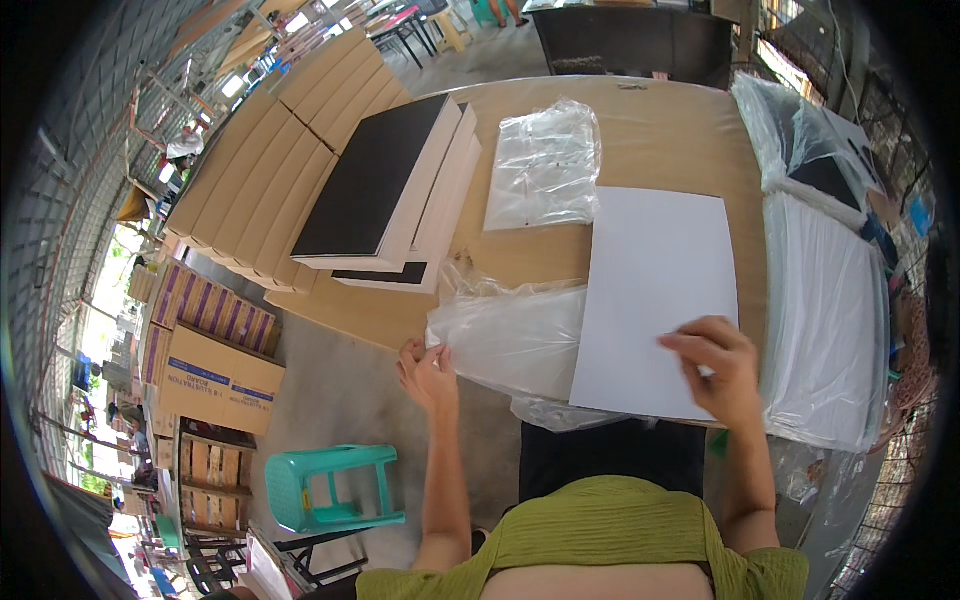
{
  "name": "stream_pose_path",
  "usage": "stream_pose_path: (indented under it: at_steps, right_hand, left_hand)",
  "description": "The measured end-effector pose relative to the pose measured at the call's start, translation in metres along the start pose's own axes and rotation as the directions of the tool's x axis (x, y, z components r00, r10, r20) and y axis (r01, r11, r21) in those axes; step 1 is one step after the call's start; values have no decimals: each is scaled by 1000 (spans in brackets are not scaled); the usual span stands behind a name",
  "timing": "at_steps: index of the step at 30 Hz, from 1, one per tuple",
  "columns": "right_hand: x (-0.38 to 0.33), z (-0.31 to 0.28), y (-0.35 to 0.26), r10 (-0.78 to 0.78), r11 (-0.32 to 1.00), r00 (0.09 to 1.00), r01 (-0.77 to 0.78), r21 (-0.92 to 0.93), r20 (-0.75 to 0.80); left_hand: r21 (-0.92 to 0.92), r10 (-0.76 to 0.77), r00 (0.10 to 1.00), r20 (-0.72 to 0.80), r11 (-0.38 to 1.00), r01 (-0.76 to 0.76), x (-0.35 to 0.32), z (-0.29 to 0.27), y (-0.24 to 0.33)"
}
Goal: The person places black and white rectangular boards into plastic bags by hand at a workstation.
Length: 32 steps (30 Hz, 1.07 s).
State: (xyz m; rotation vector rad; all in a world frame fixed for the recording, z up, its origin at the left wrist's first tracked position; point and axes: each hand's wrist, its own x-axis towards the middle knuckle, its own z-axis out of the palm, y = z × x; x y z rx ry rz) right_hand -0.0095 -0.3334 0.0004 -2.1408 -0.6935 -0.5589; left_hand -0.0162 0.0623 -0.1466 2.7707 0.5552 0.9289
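Observation:
My left hand [428, 375] pinches the left corner of a clear plastic bag [515, 325] at the front edge of the table. The bag stretches right to a large white board [655, 290]; I cannot tell whether the board lies on it or partly inside it. Over the board's lower right part hovers my right hand [718, 370], its fingers bent and a gap showing between thumb and fingers, with nothing visible in it. Beyond the board lies a stack of folded clear bags [545, 165], touching the board's upper left corner.
Stacked black-topped white boards [385, 185] stand at the table's left, beside piled brown cartons [265, 165]. Plastic-wrapped white boards [820, 320] line the right side. A green stool [330, 485] and printed cardboard boxes [222, 375] are on the floor to the left.

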Motion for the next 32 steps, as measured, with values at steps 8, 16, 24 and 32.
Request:
stream_pose_path:
  at_steps: [8, 16, 24, 32]
  right_hand:
    - [57, 103, -31, -223, 956, 938, 156, 250, 266]
    - [86, 175, -37, -71, 817, 841, -260, 515, 537]
    - [86, 173, -43, -202, 883, 970, 240, 402, -135]
    - [49, 163, 50, -164, 742, 465, -522, 420, 870]
  left_hand:
    - [-739, -25, 967, 253, 640, 210, 19, -75, 19]
    - [-871, -35, 923, 383, 318, 373, 29, -126, 81]
    - [-931, 384, 849, 363, 199, 307, 18, -82, 49]
    - [-741, 984, -170, 55, 154, 653, 57, -92, 97]
